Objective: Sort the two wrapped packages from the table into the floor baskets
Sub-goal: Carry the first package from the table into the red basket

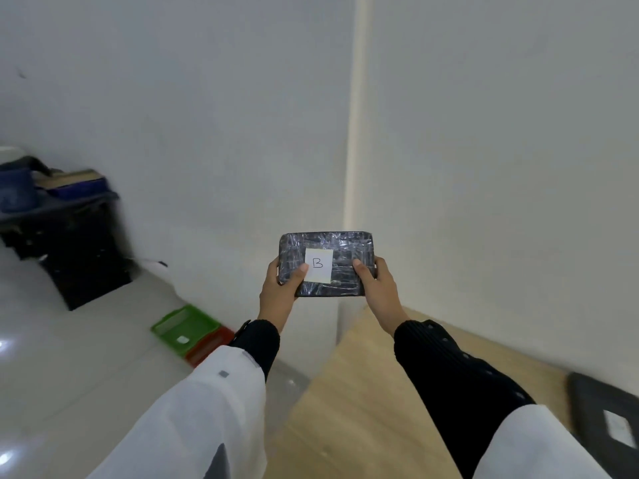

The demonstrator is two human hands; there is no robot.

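A dark plastic-wrapped package [342, 248] with a white label marked "B" is held up in front of me, above the table's far left corner. My left hand [278, 290] grips its left end and my right hand [375, 285] grips its right end, thumbs on top. A second dark wrapped package [601, 409] with a white label lies on the wooden table [366, 392] at the far right. On the floor to the left sit a green basket [183, 324] with a small white tag and, right beside it, a red basket [207, 347] partly hidden by my left sleeve.
A black crate stack [79, 250] with blue items on top stands against the white wall at left. Glossy light floor tiles [69, 357] stretch between it and the baskets. The wall rises close behind the table.
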